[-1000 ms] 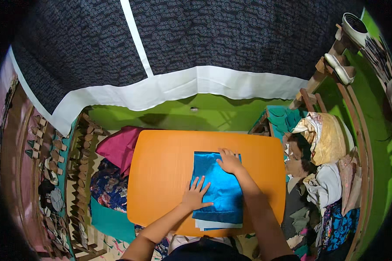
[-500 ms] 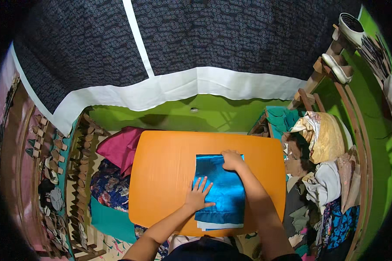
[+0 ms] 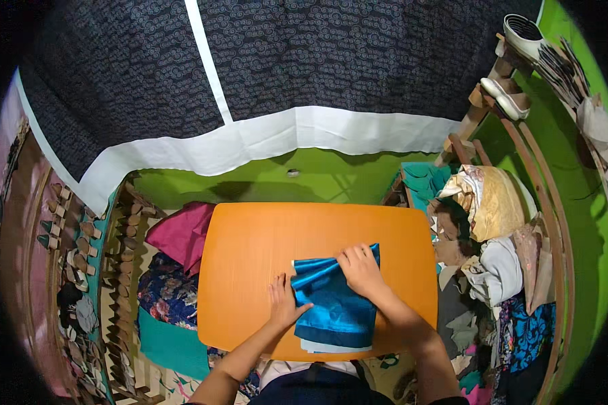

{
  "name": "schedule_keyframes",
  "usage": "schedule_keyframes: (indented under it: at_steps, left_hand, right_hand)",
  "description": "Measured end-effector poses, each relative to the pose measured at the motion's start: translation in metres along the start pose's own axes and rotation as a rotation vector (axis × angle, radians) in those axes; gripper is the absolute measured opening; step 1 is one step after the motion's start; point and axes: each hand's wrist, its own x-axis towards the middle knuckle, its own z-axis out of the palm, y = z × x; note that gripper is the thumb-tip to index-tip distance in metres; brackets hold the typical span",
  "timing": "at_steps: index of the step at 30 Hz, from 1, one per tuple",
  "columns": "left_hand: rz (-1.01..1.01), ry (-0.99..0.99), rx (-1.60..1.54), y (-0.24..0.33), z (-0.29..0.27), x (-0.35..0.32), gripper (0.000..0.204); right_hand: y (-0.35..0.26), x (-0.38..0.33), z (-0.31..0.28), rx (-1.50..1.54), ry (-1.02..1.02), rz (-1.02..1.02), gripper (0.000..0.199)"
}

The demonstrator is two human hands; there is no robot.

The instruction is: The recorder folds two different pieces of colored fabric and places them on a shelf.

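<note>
Head view: at twelve o'clock the largest thing you face is a dark patterned curtain [image 3: 304, 67] with a broad white band along its lower edge, and green wall below it. Below the middle lies the orange table [image 3: 250, 270], its top rounded at the corners. At nine o'clock from the table a magenta cloth [image 3: 179, 233] is heaped beside a dark floral fabric [image 3: 165, 297]. At three o'clock a wooden rack [image 3: 520, 202] carries folded cloths, a gold one [image 3: 496, 202] uppermost, and a white shoe [image 3: 523, 30] sits higher, near one o'clock.

On the table, toward its five o'clock part, lies the shiny blue cloth [image 3: 338, 310], folded, with its near edge at the table's near rim and a paler layer showing beneath it. Its far edge is bunched into ridges.

Your right hand [image 3: 359, 270] is at the cloth's twelve o'clock edge, fingers curled down and closed on the gathered fabric. Your left hand [image 3: 284, 304] lies flat at the cloth's nine o'clock edge, fingers spread, fingertips on the blue fabric and the palm on the tabletop, gripping nothing.
</note>
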Motion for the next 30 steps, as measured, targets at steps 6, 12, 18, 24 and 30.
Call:
schedule_keyframes:
  at_steps: [6, 12, 18, 24, 30]
  left_hand:
    - [-0.059, 0.047, -0.095, 0.002, 0.002, -0.002, 0.102]
    - [0.036, 0.047, -0.111, -0.019, 0.022, 0.01, 0.093]
    - [0.357, -0.111, -0.188, -0.011, -0.002, 0.04, 0.07]
    - [0.498, -0.323, -0.355, -0.004, -0.011, 0.042, 0.039]
    - [0.474, -0.222, -0.386, 0.005, -0.013, 0.036, 0.024]
  right_hand:
    - [-0.042, -0.019, -0.034, -0.125, 0.099, -0.08, 0.023]
    - [-0.061, -0.058, -0.024, -0.202, -0.017, -0.136, 0.028]
    - [-0.065, -0.088, -0.024, -0.121, -0.009, -0.098, 0.024]
    - [-0.077, -0.109, -0.028, -0.048, -0.097, -0.073, 0.029]
    - [-0.08, -0.122, -0.027, -0.018, -0.141, -0.011, 0.03]
